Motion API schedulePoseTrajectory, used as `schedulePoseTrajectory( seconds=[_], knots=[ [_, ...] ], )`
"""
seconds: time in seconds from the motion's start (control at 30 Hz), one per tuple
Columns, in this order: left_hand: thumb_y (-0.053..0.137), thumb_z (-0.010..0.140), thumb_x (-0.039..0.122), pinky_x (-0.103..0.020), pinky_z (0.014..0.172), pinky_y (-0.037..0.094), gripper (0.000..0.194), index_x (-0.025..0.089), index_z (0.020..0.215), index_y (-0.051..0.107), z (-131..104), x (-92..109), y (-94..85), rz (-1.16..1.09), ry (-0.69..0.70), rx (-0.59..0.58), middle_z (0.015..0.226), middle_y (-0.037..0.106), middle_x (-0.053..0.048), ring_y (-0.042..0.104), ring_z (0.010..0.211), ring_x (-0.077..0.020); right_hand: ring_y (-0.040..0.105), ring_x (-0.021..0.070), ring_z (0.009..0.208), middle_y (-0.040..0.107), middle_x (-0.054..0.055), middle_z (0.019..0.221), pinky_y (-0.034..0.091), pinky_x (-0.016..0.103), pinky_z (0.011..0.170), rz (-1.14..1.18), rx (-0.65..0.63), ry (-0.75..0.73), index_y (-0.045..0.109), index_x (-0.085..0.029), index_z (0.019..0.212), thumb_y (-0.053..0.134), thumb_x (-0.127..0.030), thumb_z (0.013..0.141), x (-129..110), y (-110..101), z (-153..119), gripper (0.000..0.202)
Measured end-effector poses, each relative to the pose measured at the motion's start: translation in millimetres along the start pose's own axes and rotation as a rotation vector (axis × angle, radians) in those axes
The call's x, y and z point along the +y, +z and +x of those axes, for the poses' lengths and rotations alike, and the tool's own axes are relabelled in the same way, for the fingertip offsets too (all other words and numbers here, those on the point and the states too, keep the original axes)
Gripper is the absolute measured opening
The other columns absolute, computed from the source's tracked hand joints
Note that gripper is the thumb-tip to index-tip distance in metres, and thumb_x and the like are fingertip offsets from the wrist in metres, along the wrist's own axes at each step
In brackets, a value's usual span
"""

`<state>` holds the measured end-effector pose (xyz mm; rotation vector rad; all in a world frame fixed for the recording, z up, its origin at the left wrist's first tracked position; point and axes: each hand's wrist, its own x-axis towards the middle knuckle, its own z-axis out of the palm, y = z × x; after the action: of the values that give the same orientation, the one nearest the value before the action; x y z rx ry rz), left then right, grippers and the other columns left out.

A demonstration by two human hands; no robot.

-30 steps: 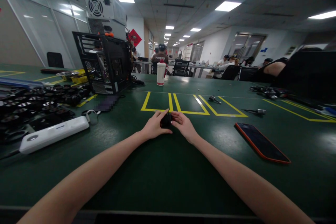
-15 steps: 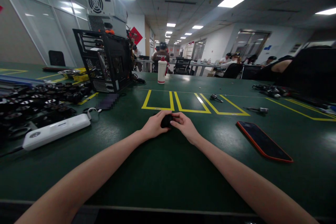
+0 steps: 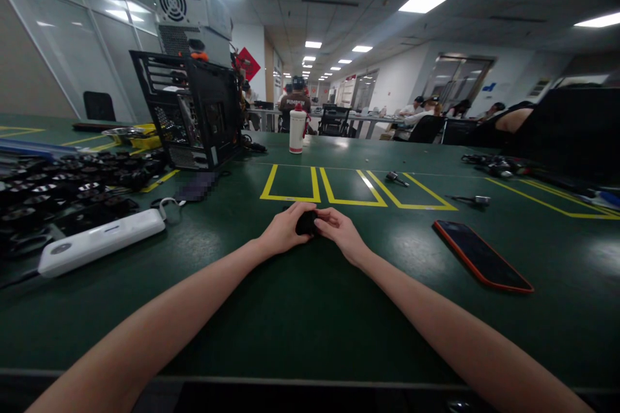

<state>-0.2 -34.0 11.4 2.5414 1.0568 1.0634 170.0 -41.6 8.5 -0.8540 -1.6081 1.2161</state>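
A small black object (image 3: 305,223) sits between my two hands, low over the green table (image 3: 310,316), near the front of the yellow tape outlines (image 3: 290,198). My left hand (image 3: 287,230) is wrapped round its left side, thumb in front and fingers behind. My right hand (image 3: 338,230) closes on its right side with thumb and fingertips. Much of the object is hidden by the fingers, so its exact shape cannot be made out.
An orange-edged phone (image 3: 482,255) lies at the right. Small metal tools (image 3: 469,199) rest behind it. At the left are a white power strip (image 3: 104,240), a heap of black parts (image 3: 33,184) and an open computer case (image 3: 213,113). A white cup (image 3: 297,131) stands behind.
The view has shifted slightly, moving the background a little left. Both hands keep nearly the same hold on the black object.
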Motion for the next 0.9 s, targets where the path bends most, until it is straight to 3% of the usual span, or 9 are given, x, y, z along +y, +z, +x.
schedulePoseTrajectory(
  seconds=[0.17,0.43,0.63,0.77,0.9],
  knots=[
    [0.063,0.063,0.017,-0.035,0.091,0.039,0.060,0.024,0.117,0.037,0.5,-2.0,1.0,-0.002,0.001,0.001,0.116,0.047,-0.003,0.047,0.106,-0.0203,0.054,0.0159,0.094,0.058,0.005,0.097,0.041,0.034,0.087,-0.002,0.045,0.034,0.052,-0.018,0.098,0.060,-0.028,0.070,8.6,-3.2,6.2,0.032],
    [0.062,0.063,0.018,-0.034,0.089,0.040,0.059,0.023,0.116,0.037,0.8,-2.7,0.9,-0.003,0.016,0.011,0.115,0.048,-0.004,0.047,0.106,-0.0199,0.054,0.0160,0.093,0.056,0.001,0.096,0.042,0.034,0.085,-0.049,-0.019,-0.083,0.053,-0.020,0.091,0.064,-0.023,0.065,4.3,-3.6,1.3,0.029],
    [0.063,0.062,0.019,-0.035,0.090,0.040,0.061,0.023,0.117,0.037,1.2,-3.9,1.8,-0.011,0.007,0.010,0.115,0.048,-0.003,0.046,0.107,-0.0203,0.054,0.0139,0.088,0.056,0.002,0.090,0.042,0.033,0.084,0.000,0.070,-0.013,0.053,-0.020,0.089,0.059,-0.030,0.070,5.2,-1.1,5.8,0.022],
    [0.063,0.062,0.019,-0.036,0.090,0.040,0.061,0.023,0.117,0.037,0.8,-4.4,1.8,-0.015,-0.001,0.010,0.116,0.048,-0.003,0.046,0.107,-0.0205,0.054,0.0159,0.092,0.056,0.004,0.097,0.042,0.035,0.085,-0.004,0.034,0.035,0.053,-0.018,0.095,0.060,-0.028,0.069,6.0,-3.4,7.6,0.028],
    [0.063,0.063,0.018,-0.036,0.090,0.040,0.060,0.023,0.117,0.037,0.4,-4.0,1.3,-0.021,0.007,0.012,0.115,0.048,-0.004,0.046,0.107,-0.0206,0.053,0.0163,0.095,0.056,0.002,0.097,0.042,0.035,0.087,-0.061,-0.012,-0.074,0.052,-0.020,0.092,0.063,-0.022,0.065,6.2,-4.3,4.7,0.030]
  ],
)
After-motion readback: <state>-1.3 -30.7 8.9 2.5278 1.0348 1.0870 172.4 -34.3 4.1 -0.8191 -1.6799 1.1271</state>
